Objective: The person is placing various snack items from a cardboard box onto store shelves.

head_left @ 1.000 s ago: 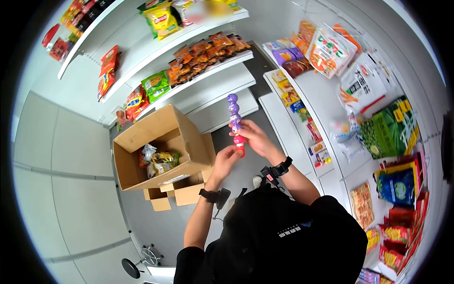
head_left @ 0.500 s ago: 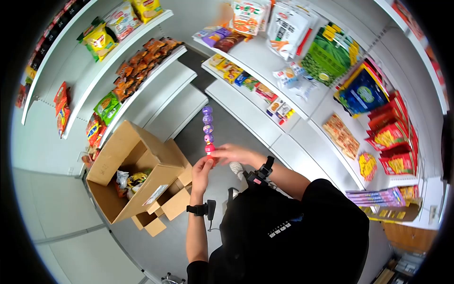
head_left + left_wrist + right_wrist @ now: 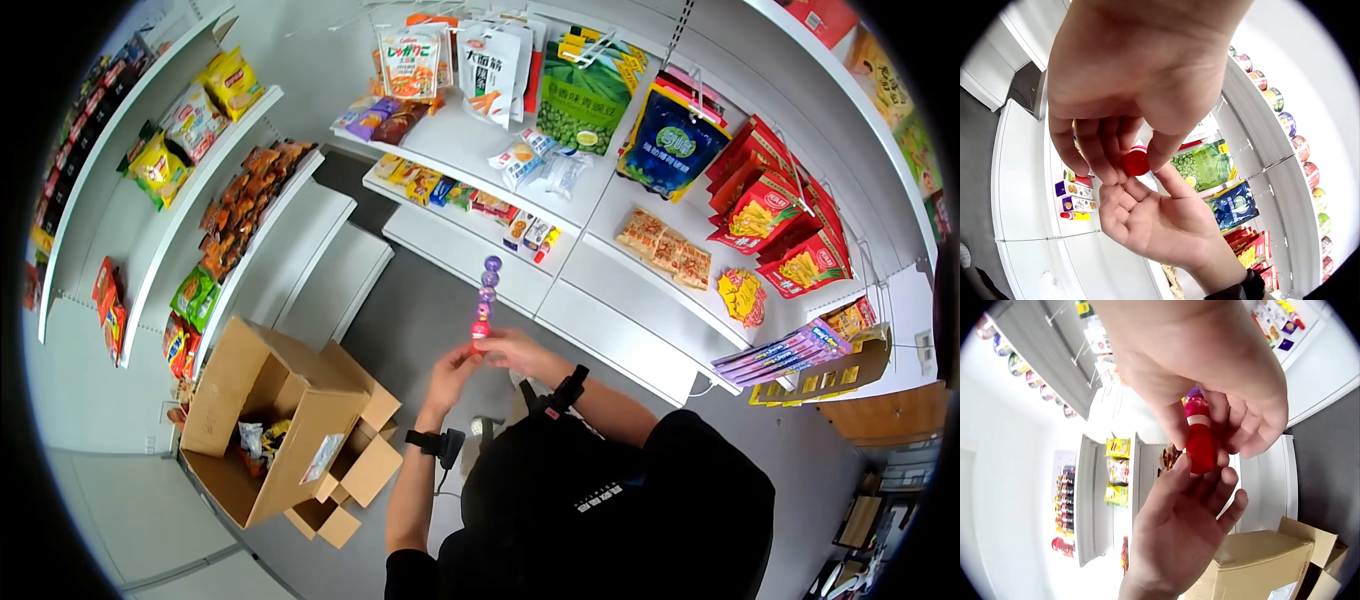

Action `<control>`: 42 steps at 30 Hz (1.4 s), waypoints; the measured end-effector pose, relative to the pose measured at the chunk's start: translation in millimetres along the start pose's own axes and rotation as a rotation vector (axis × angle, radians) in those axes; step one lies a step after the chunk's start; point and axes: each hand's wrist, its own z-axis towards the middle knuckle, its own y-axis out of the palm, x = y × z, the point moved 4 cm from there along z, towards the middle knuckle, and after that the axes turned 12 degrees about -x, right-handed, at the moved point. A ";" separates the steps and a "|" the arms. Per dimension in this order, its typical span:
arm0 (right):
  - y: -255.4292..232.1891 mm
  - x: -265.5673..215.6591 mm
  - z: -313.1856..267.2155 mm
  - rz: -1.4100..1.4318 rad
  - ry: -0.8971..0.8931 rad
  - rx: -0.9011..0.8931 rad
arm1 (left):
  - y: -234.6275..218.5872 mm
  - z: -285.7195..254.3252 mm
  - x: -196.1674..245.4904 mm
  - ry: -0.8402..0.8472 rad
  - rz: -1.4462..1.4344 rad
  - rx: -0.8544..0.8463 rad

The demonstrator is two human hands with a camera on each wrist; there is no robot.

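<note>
Upright, candy stick (image 3: pixel 485 298) pinched at red base by both hands (image 3: pixel 505 352); looked light, rigid, top-heavy; base best grip pt.

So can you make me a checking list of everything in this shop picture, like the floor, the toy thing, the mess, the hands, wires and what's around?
Surface: grey floor, bare where it shows.
Job's things: candy stick, purple balls stacked above a red base, held upright.
Clutter: open cardboard box on the floor with snack packets inside.
Grippers: left hand pinches the red base from below; right hand grips the base too.
Cables: a thin cord hangs from the left wrist strap.
Surroundings: white shelves with snack bags, a blue bag hanging, red bags to its right.
</note>
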 end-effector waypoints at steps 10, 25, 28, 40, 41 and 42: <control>-165.6 48.0 -3.7 0.537 0.055 0.197 | 2.0 32.3 -41.8 -0.085 -0.042 0.216; -442.7 63.5 120.2 0.260 0.129 0.729 | -1.2 -1.9 -195.7 -0.447 -0.341 0.602; -472.8 66.1 144.6 0.215 0.133 0.795 | 4.9 9.6 -221.6 -0.459 -0.417 0.617; -477.2 50.3 170.1 -0.081 0.206 0.864 | 23.7 26.3 -260.9 -0.516 -0.517 0.589; -477.1 50.7 170.5 -0.101 0.206 0.874 | 22.0 24.5 -260.7 -0.523 -0.515 0.590; -479.0 49.8 171.6 -0.122 0.204 0.883 | 20.4 24.7 -258.9 -0.527 -0.513 0.591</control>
